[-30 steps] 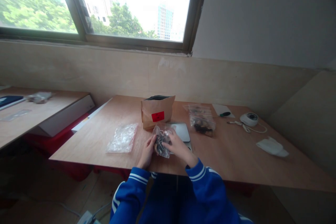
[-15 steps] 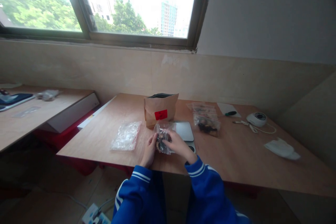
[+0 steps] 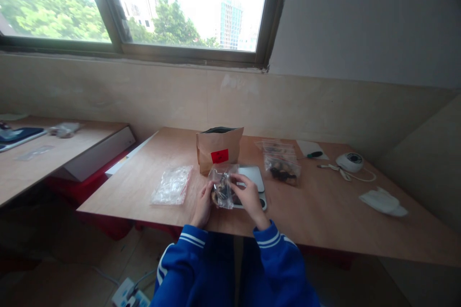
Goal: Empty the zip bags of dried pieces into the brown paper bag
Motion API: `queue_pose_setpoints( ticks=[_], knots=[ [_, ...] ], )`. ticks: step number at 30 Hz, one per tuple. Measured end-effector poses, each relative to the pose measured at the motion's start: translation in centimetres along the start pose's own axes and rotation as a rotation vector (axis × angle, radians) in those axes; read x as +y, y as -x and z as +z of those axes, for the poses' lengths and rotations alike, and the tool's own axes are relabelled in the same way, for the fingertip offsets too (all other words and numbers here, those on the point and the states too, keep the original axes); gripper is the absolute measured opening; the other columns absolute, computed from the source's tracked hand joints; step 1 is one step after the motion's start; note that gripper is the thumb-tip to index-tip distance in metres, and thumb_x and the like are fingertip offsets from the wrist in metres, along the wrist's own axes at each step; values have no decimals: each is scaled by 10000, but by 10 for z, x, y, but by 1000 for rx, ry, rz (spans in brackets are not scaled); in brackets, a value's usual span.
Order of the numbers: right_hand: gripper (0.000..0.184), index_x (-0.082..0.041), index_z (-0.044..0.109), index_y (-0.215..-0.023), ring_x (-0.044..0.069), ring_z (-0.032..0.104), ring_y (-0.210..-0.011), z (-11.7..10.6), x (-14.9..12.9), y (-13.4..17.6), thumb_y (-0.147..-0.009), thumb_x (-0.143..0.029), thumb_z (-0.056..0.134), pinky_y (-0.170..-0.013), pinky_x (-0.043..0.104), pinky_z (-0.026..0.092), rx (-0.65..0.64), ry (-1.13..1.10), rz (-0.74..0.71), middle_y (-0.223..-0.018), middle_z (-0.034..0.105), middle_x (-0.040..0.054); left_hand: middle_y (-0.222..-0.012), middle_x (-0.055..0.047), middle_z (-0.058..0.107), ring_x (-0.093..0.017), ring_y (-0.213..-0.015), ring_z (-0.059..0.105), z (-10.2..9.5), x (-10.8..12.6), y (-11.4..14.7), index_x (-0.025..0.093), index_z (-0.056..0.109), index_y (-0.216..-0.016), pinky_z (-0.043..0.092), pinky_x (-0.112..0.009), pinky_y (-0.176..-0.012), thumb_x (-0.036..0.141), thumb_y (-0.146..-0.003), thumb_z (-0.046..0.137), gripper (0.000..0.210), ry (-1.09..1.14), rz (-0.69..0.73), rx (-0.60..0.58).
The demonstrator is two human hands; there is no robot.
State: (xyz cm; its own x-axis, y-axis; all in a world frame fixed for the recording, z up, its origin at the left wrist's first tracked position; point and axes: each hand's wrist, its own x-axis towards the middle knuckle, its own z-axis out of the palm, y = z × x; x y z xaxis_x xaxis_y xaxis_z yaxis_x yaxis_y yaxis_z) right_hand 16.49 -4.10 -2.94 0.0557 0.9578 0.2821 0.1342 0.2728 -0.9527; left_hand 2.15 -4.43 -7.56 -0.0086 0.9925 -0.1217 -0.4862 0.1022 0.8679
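Observation:
Between my hands is a clear zip bag (image 3: 224,192) with dark and tan dried pieces inside, held at the table's front edge. My left hand (image 3: 202,203) grips its left side. The fingers of my right hand (image 3: 248,194) are closed on its right side near the upper part. Behind the bag, a kitchen scale (image 3: 255,177) with a silver plate is partly covered by the bag and my right hand. A brown paper pouch (image 3: 209,149) with a red label stands upright just beyond, its top open.
A stack of clear empty bags (image 3: 172,185) lies to the left. Filled zip bags (image 3: 283,170) lie in a row at right. Farther right are a green-handled screwdriver (image 3: 315,155) on paper, a white dome camera (image 3: 350,162) with cable, and a crumpled white plastic bag (image 3: 383,201).
My right hand has shifted slightly to the right and up along the bag, its fingers now at the bag's right upper side. My left hand stays on the left side.

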Motion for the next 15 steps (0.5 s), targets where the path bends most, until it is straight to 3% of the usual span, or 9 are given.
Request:
queue_pose_setpoints(
  ticks=[4, 10, 15],
  knots=[
    [291, -166, 693, -1006, 225, 672, -917, -2, -1, -4, -758, -314, 659, -810, 351, 557, 10, -9, 1, -1031, 714, 86, -698, -16, 676, -110, -503, 569, -2, 0, -4, 115, 648, -1011, 394, -189, -400, 478, -768, 642, 437, 34, 2, -10],
    [292, -193, 690, -1058, 230, 660, -963, -2, -11, -8, -780, -260, 629, -841, 364, 556, -9, 56, -50, -1093, 697, 74, -988, -88, 723, -225, -903, 674, -7, -1, -9, 152, 674, -1039, 538, -287, -714, 397, -800, 615, 347, 179, -59, -42],
    [293, -219, 685, -1084, 224, 642, -1004, -7, -35, -9, -799, -252, 624, -825, 344, 561, -52, 124, -158, -1103, 689, 63, -1008, -90, 723, -222, -953, 670, -5, 5, -6, 153, 659, -1090, 551, -281, -725, 355, -835, 571, 336, 271, -103, -66]
  ],
)
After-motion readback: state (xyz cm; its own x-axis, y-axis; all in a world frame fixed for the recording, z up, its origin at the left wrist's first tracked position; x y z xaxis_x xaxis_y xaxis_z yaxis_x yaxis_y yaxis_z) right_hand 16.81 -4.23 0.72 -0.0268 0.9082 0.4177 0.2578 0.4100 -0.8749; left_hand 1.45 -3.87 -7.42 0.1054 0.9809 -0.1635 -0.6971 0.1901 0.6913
